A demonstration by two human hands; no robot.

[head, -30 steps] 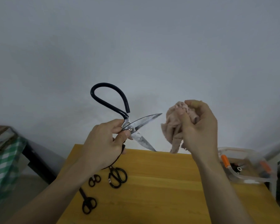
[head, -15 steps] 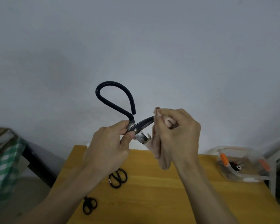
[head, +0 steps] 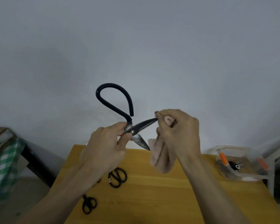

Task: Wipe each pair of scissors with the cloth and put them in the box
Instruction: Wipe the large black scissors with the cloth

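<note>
**A:** Above a table (head: 168,199), a person's left hand (head: 103,152) pinches big scissors (head: 137,130) at the pivot, thumb and fingers curled round the metal just below the black loop handle. The blades stand apart, one pointing right, the other down towards the table.

**B:** And the right hand (head: 178,133)?

**A:** Clenched on a pink cloth (head: 160,160), folding it over the tip of the upper blade; the rest of the cloth hangs down beside the lower blade's point.

**B:** How would those scissors handle?

**A:** Stiff, all metal, likely heavy for their kind, with a top-heavy handle loop. The blades look dull and spotted, perhaps rough, but the points are sharp. Holding near the pivot seems sound: it steadies both blades and keeps fingers off the edges. The cloth is soft and limp, so it should wrap the blade, though a thin fold over the point may let it poke through.

**B:** Where does the rest stand?

**A:** Small scissors (head: 117,177) and another pair (head: 88,204) lie on the table under the left arm, seemingly unwiped. The clear box (head: 242,178) sits at the table's right edge, well apart from the hands, with some items already inside; what they are is hard to tell.
</note>
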